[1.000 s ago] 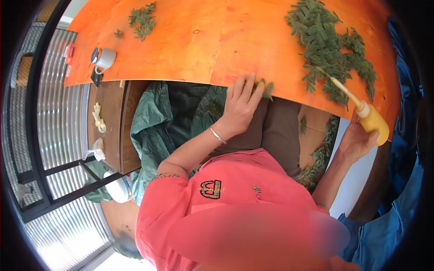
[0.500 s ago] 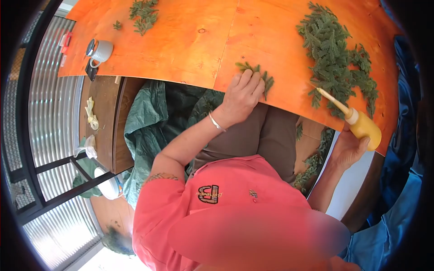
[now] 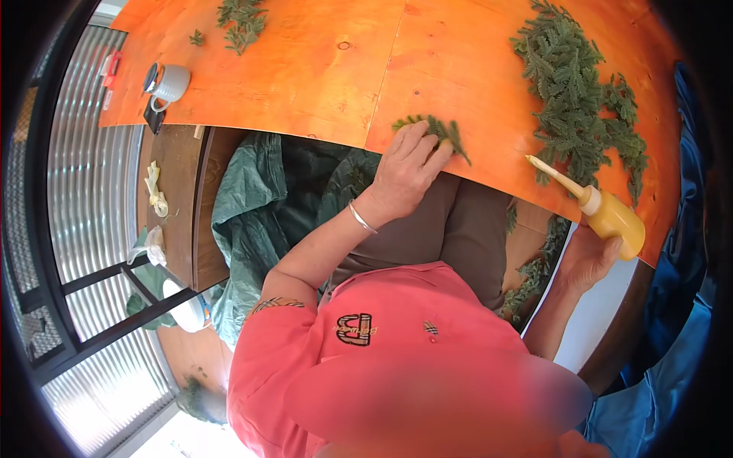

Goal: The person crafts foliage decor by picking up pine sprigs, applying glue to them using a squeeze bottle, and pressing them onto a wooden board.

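Observation:
My left hand, with a silver bangle at the wrist, is closed on a small green fir sprig at the near edge of the orange tabletop. Its needles stick out past my fingertips on both sides. In my right hand I hold a yellow squeeze bottle with a long pale nozzle. The nozzle points up and left over the table edge, apart from the sprig. Part of my right hand is hidden behind the bottle.
A large pile of fir sprigs lies to the right, a smaller bunch at the far left. A grey mug stands near the left edge. Green sheeting hangs below the table, beside a wooden cabinet.
My left fingers have shifted slightly on the sprig, which has turned a little and shows more on the right. The bottle's nozzle has moved slightly down and left.

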A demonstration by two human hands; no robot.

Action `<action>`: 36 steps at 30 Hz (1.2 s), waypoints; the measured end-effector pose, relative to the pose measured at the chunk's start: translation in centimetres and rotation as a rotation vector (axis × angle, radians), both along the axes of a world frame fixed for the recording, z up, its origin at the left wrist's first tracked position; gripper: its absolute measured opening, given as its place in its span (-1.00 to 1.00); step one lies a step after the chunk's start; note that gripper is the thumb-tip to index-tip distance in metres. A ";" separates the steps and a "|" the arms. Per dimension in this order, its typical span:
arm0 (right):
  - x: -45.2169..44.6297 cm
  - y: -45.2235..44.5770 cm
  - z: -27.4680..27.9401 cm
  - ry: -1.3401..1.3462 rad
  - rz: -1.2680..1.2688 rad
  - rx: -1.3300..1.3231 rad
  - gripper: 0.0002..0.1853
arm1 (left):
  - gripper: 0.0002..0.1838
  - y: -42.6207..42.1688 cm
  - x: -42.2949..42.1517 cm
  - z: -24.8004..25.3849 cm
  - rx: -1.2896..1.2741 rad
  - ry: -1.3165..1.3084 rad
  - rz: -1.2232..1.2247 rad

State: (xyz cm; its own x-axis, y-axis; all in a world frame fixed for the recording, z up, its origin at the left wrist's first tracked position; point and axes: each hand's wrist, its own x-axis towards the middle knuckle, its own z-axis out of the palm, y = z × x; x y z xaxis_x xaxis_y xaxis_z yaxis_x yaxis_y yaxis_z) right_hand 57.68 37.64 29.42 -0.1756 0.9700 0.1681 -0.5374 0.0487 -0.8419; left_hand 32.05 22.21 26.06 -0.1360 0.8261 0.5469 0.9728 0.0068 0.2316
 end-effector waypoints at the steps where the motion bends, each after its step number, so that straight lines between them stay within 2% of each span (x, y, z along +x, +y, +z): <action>1: 0.0 -0.1 0.0 -0.019 0.001 0.007 -0.30 | -0.60 -0.1 0.1 -0.2 -0.014 -0.001 0.024; 7: -0.1 -0.7 0.2 -0.148 0.005 0.088 -0.20 | -0.45 -1.6 1.1 -0.3 -0.171 -0.166 0.090; 10: -0.8 -1.2 0.7 -0.220 0.021 0.173 -0.13 | -0.35 -2.2 2.0 -0.2 -0.238 -0.161 0.146; 17: -3.6 -2.1 1.6 -0.398 0.054 0.415 -0.05 | -0.33 -2.4 1.9 -0.3 -0.271 -0.120 0.233; 26: -8.6 -2.4 2.6 -0.387 0.220 0.546 -0.08 | -0.30 -2.7 1.5 -0.6 -0.303 -0.116 0.208; 29: -9.2 -2.1 2.4 -0.456 0.240 0.633 -0.12 | -0.29 -2.8 1.5 -0.6 -0.290 -0.131 0.200; 36: -9.6 -2.2 3.1 -0.496 0.253 0.600 -0.16 | -0.28 -2.9 1.3 -0.6 -0.301 -0.133 0.194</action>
